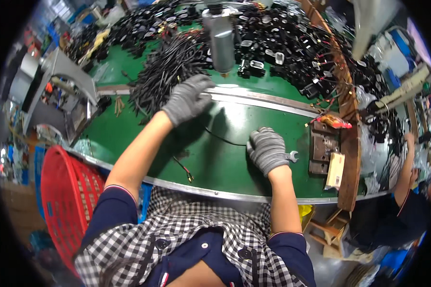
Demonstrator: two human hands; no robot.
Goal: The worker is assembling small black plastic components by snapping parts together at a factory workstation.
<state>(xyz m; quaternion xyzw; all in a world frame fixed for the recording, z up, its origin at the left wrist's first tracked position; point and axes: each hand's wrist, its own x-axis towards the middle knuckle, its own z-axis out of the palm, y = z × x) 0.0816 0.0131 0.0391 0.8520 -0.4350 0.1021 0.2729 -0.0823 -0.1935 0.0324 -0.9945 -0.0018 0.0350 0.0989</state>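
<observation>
There's the thin black cable (225,140) on the green worktop (225,174), running to your curled right hand (267,149); palm-down, perhaps to steady it, its grip hidden. An open-end wrench (293,156) pokes out beyond. Your left hand (187,101), loosely open, apparently empty, hovers beside the cable bundle (165,71), probably heaped there for easy reach.

Our left hand (187,99), gloved in grey, reaches ahead with fingers (200,81) loosely extended and thumb (205,101) parted from them; the bare left forearm (141,152) slants to it from behind and leftward. Closer to us and to its right, our gloved right hand (267,149) shows its back, fingers curled, tips hidden, the bare right forearm (285,198) running almost straight behind it.
</observation>
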